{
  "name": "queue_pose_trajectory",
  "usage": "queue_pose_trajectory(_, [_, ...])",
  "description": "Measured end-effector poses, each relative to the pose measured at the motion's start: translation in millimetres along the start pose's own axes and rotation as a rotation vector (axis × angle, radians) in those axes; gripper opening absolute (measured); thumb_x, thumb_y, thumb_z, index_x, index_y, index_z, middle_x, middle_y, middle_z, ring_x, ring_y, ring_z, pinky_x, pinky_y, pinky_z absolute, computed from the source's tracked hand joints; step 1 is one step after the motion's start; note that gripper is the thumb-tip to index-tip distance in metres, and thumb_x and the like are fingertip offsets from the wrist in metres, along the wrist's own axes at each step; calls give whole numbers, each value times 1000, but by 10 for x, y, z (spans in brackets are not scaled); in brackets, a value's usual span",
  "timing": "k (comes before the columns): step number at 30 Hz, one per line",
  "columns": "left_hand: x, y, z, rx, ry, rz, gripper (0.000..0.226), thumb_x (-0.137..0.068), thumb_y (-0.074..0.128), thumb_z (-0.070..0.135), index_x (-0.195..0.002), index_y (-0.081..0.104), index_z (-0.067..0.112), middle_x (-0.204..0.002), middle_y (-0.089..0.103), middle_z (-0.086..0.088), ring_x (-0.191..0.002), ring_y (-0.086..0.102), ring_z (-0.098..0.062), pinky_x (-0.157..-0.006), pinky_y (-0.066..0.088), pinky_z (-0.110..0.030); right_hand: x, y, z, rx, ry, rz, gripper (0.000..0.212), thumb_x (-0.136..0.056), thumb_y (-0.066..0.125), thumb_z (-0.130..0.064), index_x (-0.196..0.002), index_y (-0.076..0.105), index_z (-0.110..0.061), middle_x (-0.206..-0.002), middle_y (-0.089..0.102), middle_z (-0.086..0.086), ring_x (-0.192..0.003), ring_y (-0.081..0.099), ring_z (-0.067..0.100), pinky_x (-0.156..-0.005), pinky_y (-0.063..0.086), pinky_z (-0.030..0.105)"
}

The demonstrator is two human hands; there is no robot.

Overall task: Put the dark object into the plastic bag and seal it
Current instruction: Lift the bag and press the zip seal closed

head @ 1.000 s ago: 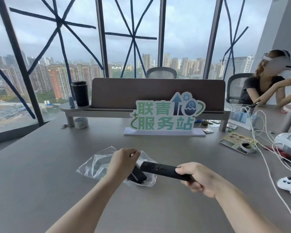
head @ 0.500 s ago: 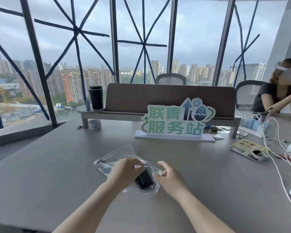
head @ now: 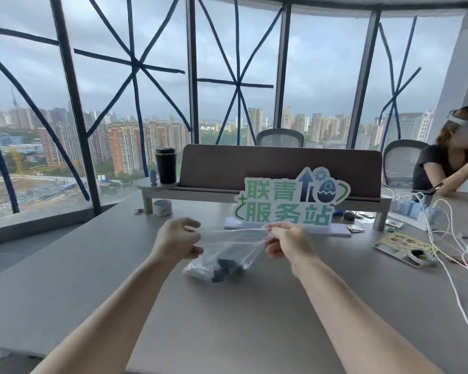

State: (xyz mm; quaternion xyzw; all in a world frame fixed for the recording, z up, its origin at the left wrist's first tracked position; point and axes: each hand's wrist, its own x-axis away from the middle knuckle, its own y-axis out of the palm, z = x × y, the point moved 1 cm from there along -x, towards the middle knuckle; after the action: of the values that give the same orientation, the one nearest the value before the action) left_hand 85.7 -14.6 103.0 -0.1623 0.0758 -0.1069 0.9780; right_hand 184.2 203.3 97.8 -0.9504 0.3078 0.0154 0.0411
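A clear plastic bag [head: 227, 249] hangs just above the grey table [head: 92, 265], lifted by its top edge. My left hand [head: 177, 240] pinches the left end of that edge and my right hand [head: 287, 242] pinches the right end, so the strip is stretched between them. The dark object [head: 223, 267], a black remote-like bar, lies inside the bag at its sagging bottom. Whether the bag's top strip is closed cannot be told.
A green-and-white sign [head: 289, 203] stands just behind the hands. Behind it, a long desk shelf [head: 268, 171] holds a black tumbler [head: 166, 165]; a tape roll [head: 162, 207] sits beneath. White cables [head: 443, 238] and small items lie at right. A seated person [head: 449, 163] is far right.
The dark object went from my right hand into the bag. Both hands then took the bag's top edge and lifted it off the table. The camera tilted up.
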Motion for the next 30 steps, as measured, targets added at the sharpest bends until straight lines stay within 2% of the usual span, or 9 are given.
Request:
queue_pose_trajectory(3, [-67, -155, 590, 228, 130, 59, 13, -79, 64, -4, -81, 68, 8, -83, 67, -16, -49, 67, -15, -48, 57, -23, 36, -89, -570, -162, -94, 29, 22, -83, 54, 4, -83, 75, -4, -63, 69, 14, -40, 61, 15, -39, 51, 22])
queue_pose_trajectory(6, [-56, -207, 888, 348, 148, 1, 10, -76, 69, -3, -83, 70, 4, -79, 68, -15, -62, 67, -18, -54, 57, -19, 97, -199, -871, -215, -138, 41, 16, -84, 55, 3, -87, 71, 5, -62, 67, 13, -38, 61, 15, -37, 50, 21])
queue_pose_trajectory(10, [-60, -109, 755, 296, 183, -118, 17, -71, 75, 4, -87, 74, 10, -91, 74, -14, -83, 69, -21, -74, 57, -20, 145, -375, -873, -159, -116, 16, 11, -84, 63, -1, -88, 71, 6, -67, 68, 12, -41, 62, 13, -39, 51, 21])
queue_pose_trajectory(12, [-25, -10, 610, 186, 224, -161, 23, -67, 80, 9, -87, 75, 19, -91, 76, -6, -83, 69, -16, -79, 52, -20, 157, -454, -816, -117, -98, 15, 9, -84, 64, -1, -82, 72, 2, -67, 68, 12, -40, 61, 13, -39, 51, 21])
queue_pose_trajectory(18, [51, 237, 413, 124, 256, 9, 7, -75, 72, 2, -77, 73, 9, -64, 68, -9, -47, 62, -8, -52, 51, -18, 262, -644, -769, 241, -184, 70, 23, -76, 67, -10, -55, 67, 0, -56, 63, 12, -35, 47, 18, -35, 38, 21])
queue_pose_trajectory(23, [150, 263, 473, 222, 189, -41, 11, -77, 73, 18, -82, 73, 8, -73, 73, -5, -51, 62, -9, -48, 50, -19, 411, -841, -959, 653, -304, 199, 22, -71, 62, -19, -57, 70, -3, -40, 47, 3, -45, 44, 22, -54, 45, 32])
queue_pose_trajectory(27, [290, 388, 711, 306, 242, -94, 9, -78, 70, 12, -71, 73, 15, -67, 71, 2, -50, 59, -8, -46, 48, -18, 561, -871, -1087, 920, -464, 291, 32, -81, 58, -35, -56, 62, -17, -62, 59, -1, -74, 57, 25, -59, 41, 32])
queue_pose_trajectory(29, [354, 501, 843, 288, 275, -124, 13, -79, 68, 8, -69, 71, 15, -65, 69, 0, -48, 57, -8, -45, 48, -19, 616, -736, -1125, 930, -612, 151, 25, -81, 62, -50, -90, 74, -31, -90, 67, -9, -91, 57, 17, -76, 45, 34])
queue_pose_trajectory(30, [384, 551, 901, 270, 290, -137, 14, -79, 67, 7, -68, 71, 15, -65, 68, 1, -47, 56, -8, -45, 47, -20, 625, -660, -1135, 944, -636, 65, 36, -79, 63, -55, -105, 72, -32, -101, 69, -11, -98, 57, 15, -85, 47, 36])
